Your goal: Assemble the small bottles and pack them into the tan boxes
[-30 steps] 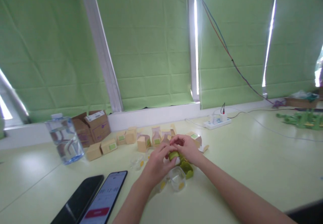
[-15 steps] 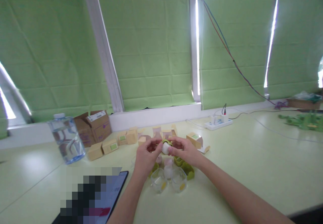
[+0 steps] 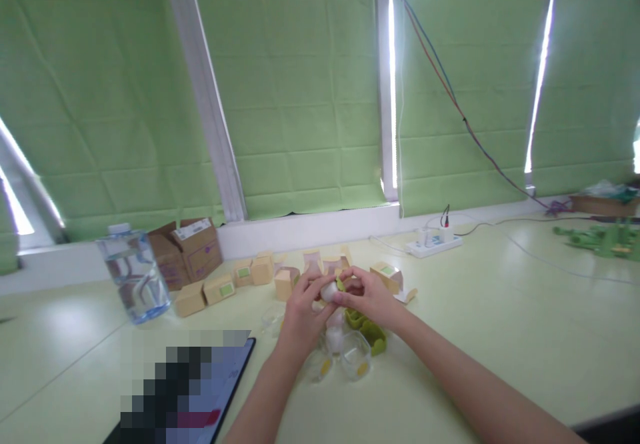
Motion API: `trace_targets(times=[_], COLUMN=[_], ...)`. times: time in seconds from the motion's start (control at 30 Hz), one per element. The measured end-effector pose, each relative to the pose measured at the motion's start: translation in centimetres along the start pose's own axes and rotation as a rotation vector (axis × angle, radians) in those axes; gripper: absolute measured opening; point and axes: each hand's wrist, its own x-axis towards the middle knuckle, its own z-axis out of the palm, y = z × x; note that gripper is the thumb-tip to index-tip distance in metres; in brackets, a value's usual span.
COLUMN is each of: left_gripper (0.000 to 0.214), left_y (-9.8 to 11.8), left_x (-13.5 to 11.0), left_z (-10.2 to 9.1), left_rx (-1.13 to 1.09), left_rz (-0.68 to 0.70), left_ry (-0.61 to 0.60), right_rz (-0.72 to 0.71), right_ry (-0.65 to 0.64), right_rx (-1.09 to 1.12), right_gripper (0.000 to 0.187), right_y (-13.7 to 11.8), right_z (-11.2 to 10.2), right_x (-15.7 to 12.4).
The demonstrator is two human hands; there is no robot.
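- Pinches a white rounded piece (image 3: 329,291) between both hands, above the table (image 3: 500,337), just below and right of the frame's middle.
- Curls the left hand (image 3: 305,305) around its left side, fingers over the top, thumb low.
- Nips its right edge with thumb and fingertips of the right hand (image 3: 373,297), beside a small green part (image 3: 341,284); cannot tell whether joined to the white.
- Has green moulded pieces (image 3: 374,339) just under the right hand.
- Shows below the hands, lower middle, two clear cups (image 3: 356,357) with yellow marks, near a whitish-pink piece (image 3: 334,341).
- Includes small tan cartons (image 3: 219,289) left of centre, behind the left hand.
- Has at left a water bottle (image 3: 135,274) before a brown cardboard box (image 3: 199,252).
- Shows at lower left a phone (image 3: 227,381), partly pixelated.
- Has a white power strip (image 3: 434,246) right of centre.
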Motion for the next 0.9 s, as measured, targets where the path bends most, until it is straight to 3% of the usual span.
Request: trace_targets(times=[0.13,0.6,0.9], left_gripper=[0.035,0.034,0.03], left_y=[-0.1,-0.3,0.2], left_x=[-0.1,-0.2,0.1], left_z=[-0.2,-0.3,-0.5], left_rx=[0.016,-0.023,-0.085], left_rz=[0.024,-0.002,-0.043], left_ry=[0.029,-0.092,-0.089], right_rz=[-0.016,-0.095,-0.072], right_ry=[-0.045,0.006,-0.034], right_rx=[0.059,-0.25,-0.125], right_gripper=[0.047,0.028,0.032], right_y=[-0.3,-1.2,-0.9], right_z=[0.1,0.0,-0.2], right_x=[-0.1,-0.4,-0.3])
